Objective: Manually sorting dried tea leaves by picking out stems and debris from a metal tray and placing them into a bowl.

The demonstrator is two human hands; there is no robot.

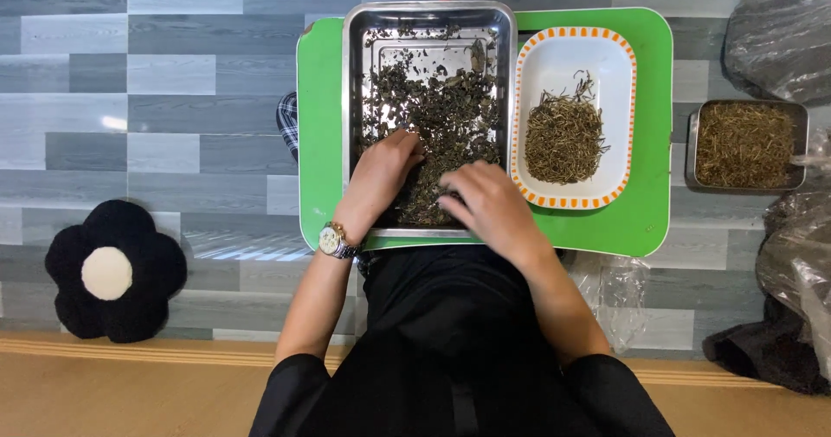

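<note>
Both hands work inside the steel tray (353, 99) on the green table (649, 212), sorting through the dark dried leaves (441, 108) heaped there. The left hand (385, 173), a wristwatch (332, 240) on it, rests fingers-down in the near left of the pile; whether its grip pinches anything I cannot tell. The right hand (485, 203) lies curled over the near middle — its grip is hidden too. Just right of the tray, a white dish with an orange-striped rim (628, 73) holds a mound of thin pale stems (563, 138). The step in hand looks like picking out stems; the next move likely calls for a fine pinch and a short carry right to the dish.
</note>
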